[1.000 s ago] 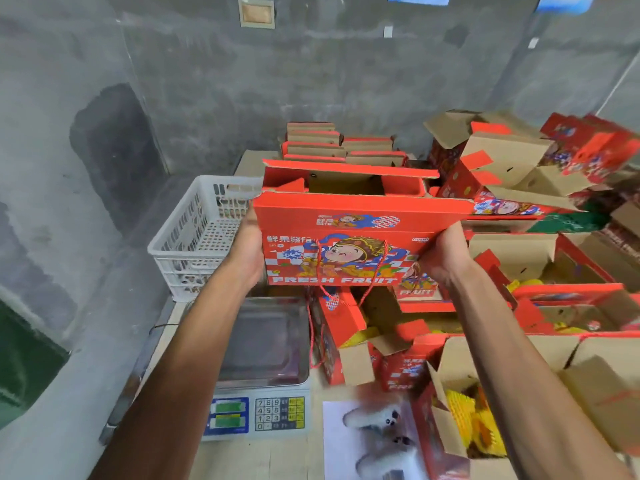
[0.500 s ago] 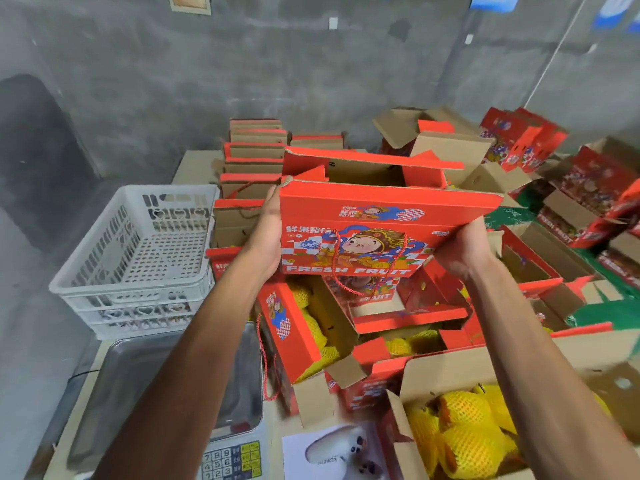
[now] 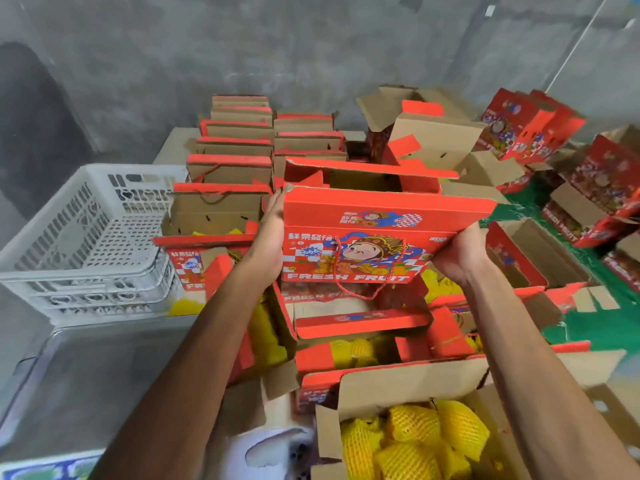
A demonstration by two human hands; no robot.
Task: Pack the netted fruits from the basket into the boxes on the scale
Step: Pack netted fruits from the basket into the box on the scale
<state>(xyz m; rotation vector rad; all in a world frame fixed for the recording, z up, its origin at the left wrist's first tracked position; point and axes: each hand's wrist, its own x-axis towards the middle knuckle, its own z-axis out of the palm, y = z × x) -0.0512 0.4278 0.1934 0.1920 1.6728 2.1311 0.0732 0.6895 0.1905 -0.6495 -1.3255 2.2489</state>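
Observation:
I hold a red "FRESH FRUIT" box [image 3: 374,223] with its top flaps open, in the air above several packed boxes. My left hand [image 3: 272,237] presses flat against its left end, fingers straight. My right hand [image 3: 457,258] grips its lower right corner from below. The scale's steel pan [image 3: 86,375] lies at the lower left with nothing on it. The white plastic basket [image 3: 79,237] stands behind the scale and shows no fruit. Yellow netted fruits [image 3: 415,441] fill an open box [image 3: 408,386] near the bottom edge.
Rows of open brown-and-red boxes [image 3: 228,168] stand behind the held box. More red boxes [image 3: 530,129] are heaped on the right over a green surface [image 3: 595,323]. A grey concrete wall [image 3: 242,46] closes the back. The scale's display [image 3: 45,467] peeks in at the bottom left.
Both hands have carried the red box from above the scale's pan to the right, over the packed boxes. The scale and basket have slid to the left of my view.

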